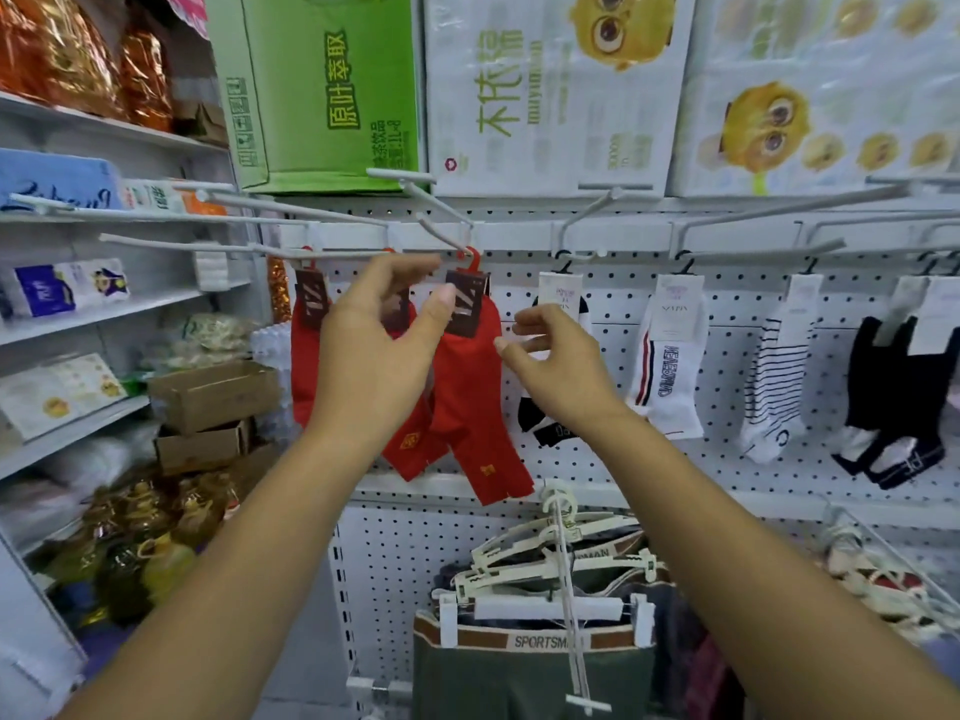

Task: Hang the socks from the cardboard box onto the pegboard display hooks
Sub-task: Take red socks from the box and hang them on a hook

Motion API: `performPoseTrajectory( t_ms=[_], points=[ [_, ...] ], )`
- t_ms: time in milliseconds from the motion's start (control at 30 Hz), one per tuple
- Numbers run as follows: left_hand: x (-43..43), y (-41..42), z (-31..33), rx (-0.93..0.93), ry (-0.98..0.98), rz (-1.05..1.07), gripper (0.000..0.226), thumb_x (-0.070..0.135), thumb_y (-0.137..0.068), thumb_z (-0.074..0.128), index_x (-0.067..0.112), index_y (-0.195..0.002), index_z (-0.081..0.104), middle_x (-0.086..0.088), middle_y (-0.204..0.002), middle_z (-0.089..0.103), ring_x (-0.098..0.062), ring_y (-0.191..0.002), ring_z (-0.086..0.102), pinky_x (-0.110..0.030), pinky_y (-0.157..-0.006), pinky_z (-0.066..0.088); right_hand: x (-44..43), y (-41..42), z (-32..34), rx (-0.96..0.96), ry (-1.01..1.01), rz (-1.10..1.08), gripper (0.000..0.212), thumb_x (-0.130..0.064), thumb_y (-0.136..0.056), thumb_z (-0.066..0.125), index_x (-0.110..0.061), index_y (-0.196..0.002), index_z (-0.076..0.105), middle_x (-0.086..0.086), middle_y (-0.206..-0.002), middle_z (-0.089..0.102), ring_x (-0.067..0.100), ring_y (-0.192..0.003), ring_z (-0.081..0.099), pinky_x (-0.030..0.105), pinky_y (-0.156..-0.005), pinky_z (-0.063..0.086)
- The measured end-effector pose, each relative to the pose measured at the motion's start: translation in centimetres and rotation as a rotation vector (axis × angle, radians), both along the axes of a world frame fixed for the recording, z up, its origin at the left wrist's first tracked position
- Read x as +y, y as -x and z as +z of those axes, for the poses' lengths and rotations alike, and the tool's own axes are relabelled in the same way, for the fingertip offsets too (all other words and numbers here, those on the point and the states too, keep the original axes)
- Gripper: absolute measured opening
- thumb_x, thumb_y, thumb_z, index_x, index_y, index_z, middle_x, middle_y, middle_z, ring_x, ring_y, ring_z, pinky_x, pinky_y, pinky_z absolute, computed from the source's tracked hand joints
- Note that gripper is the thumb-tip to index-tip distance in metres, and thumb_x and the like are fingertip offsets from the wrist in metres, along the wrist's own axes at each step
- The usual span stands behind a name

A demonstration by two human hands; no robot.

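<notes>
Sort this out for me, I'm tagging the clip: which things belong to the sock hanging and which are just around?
Job:
left hand
right hand
red socks
hooks
pegboard

Just around:
green carton
brown boxes
oil bottles
clip hangers

Middle red sock pair (410, 449) largely hidden behind left hand (374, 350); rightmost hanging socks (943, 324) cut by frame edge.
</notes>
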State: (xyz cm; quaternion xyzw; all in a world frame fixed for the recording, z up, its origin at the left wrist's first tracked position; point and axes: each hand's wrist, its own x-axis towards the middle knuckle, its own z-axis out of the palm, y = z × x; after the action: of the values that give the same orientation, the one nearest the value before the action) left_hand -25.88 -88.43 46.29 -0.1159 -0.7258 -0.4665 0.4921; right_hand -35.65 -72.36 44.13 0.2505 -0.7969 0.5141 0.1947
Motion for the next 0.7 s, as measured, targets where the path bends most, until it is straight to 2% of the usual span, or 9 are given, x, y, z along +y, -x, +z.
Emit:
performPoseTrajectory(
  t_ms=[100,200,333,433,500,567,600,667,700],
  points=[
    [1.7,-1.5,-2.9,-0.094,-0.005,0.017,0.021,0.035,-0.095,0.069,0.032,-0.116,0.069,0.019,-0.116,0.072,0.000,-0.116,0.064,-0.038,-0.106,0.049,3.1,-3.1,-1.6,0.019,-0.032,-0.007,0.032,-0.036,-0.095,0.068,-0.023,-0.123,0.060,-0.014,-0.119,0.062,0.002,-0.104,0.061,0.021,-0.086,0.050],
    [4.7,-3.9,-6.2,-0.170,0.019,0.034,0.024,0.037,-0.096,0.069,0.036,-0.120,0.067,0.024,-0.119,0.069,0.006,-0.119,0.060,-0.026,-0.104,0.045,7.2,-6.4,-4.0,0.042,-0.100,-0.002,0.036,-0.040,-0.096,0.066,-0.029,-0.130,0.059,-0.022,-0.119,0.056,-0.010,-0.102,0.055,0.008,-0.083,0.040],
    [9.8,-7.6,-10.6,-0.291,0.054,0.056,0.030,0.042,-0.093,0.068,0.037,-0.123,0.066,0.025,-0.123,0.065,0.018,-0.115,0.051,-0.010,-0.095,0.040,13.8,-11.0,-8.4,0.047,-0.188,-0.050,0.040,-0.041,-0.098,0.063,-0.027,-0.135,0.057,-0.017,-0.128,0.056,-0.003,-0.117,0.050,0.009,-0.097,0.038],
    [14.9,-11.0,-13.6,-0.354,0.101,0.038,0.027,0.040,-0.092,0.070,0.038,-0.119,0.066,0.023,-0.121,0.063,0.020,-0.114,0.047,-0.003,-0.095,0.034,19.9,-15.3,-12.5,-0.012,-0.223,-0.103,0.041,-0.042,-0.099,0.061,-0.026,-0.136,0.056,-0.014,-0.129,0.054,0.002,-0.120,0.047,0.000,-0.091,0.032],
    [18.7,-13.5,-15.6,-0.415,0.139,0.007,0.026,0.044,-0.091,0.068,0.040,-0.117,0.065,0.025,-0.120,0.060,0.018,-0.114,0.048,0.000,-0.096,0.030,24.4,-18.3,-15.6,-0.060,-0.241,-0.141,0.038,-0.040,-0.099,0.061,-0.025,-0.134,0.056,-0.014,-0.126,0.054,0.006,-0.119,0.048,0.009,-0.095,0.035],
    [22.8,-15.9,-17.9,-0.496,0.159,-0.031,0.026,0.045,-0.090,0.067,0.036,-0.115,0.067,0.025,-0.118,0.061,0.007,-0.118,0.051,-0.005,-0.098,0.031,29.1,-21.8,-18.6,-0.146,-0.232,-0.188,0.038,-0.037,-0.099,0.063,-0.025,-0.134,0.057,-0.018,-0.123,0.053,0.005,-0.116,0.050,0.024,-0.097,0.042],
    [24.8,-17.1,-19.1,-0.544,0.161,-0.058,0.026,0.043,-0.091,0.068,0.035,-0.115,0.068,0.028,-0.117,0.060,0.005,-0.118,0.051,-0.007,-0.097,0.032,31.4,-23.6,-20.0,-0.201,-0.228,-0.207,0.038,-0.038,-0.099,0.062,-0.026,-0.134,0.056,-0.019,-0.121,0.052,0.000,-0.113,0.049,0.024,-0.096,0.043],
    [28.9,-19.3,-21.8,-0.645,0.187,-0.114,0.025,0.039,-0.092,0.071,0.034,-0.116,0.068,0.032,-0.116,0.056,0.006,-0.117,0.049,-0.006,-0.095,0.030,35.8,-27.4,-22.7,-0.303,-0.224,-0.241,0.041,-0.044,-0.097,0.061,-0.029,-0.135,0.055,-0.023,-0.119,0.050,-0.010,-0.107,0.046,0.016,-0.093,0.039],
    [31.0,-20.4,-23.3,-0.691,0.212,-0.147,0.025,0.038,-0.092,0.071,0.035,-0.117,0.068,0.029,-0.116,0.056,0.006,-0.115,0.048,-0.004,-0.093,0.029,38.0,-29.3,-24.1,-0.337,-0.222,-0.267,0.042,-0.046,-0.096,0.061,-0.028,-0.134,0.057,-0.022,-0.119,0.051,-0.008,-0.108,0.047,0.014,-0.093,0.038]
  ],
)
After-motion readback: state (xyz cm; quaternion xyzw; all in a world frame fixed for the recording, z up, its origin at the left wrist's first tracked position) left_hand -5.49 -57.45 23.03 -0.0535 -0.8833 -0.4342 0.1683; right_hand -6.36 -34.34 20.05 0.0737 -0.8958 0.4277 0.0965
